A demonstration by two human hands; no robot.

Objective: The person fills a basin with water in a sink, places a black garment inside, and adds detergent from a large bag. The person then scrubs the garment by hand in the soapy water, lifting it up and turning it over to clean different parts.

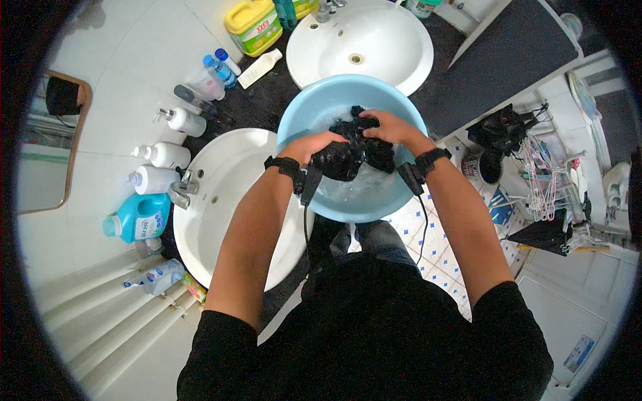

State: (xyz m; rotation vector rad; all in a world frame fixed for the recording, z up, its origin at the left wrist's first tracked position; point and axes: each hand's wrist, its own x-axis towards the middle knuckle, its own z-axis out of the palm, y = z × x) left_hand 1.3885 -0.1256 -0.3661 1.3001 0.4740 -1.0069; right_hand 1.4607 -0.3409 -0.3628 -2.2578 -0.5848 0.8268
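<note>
A wet black cloth [351, 150], bunched up, lies in sudsy water inside a light blue basin [294, 107]. What kind of garment it is, I cannot tell. My left hand [313, 145] grips its left side, fingers partly hidden behind the folds. On the upper right part of the same cloth, my right hand [391, 127] is closed, thumb and fingers pressed into the fabric. Both wrists wear black straps with small devices and cables. Foam floats around the cloth in the basin.
White sinks stand left [221, 234] and beyond [401, 53] the basin. Along the wall are pump bottles [187, 122], a blue detergent jug [148, 215], a white bottle [261, 68] and a yellow container [254, 28]. Hangers [542, 174] and a dark bucket [490, 165] are at right.
</note>
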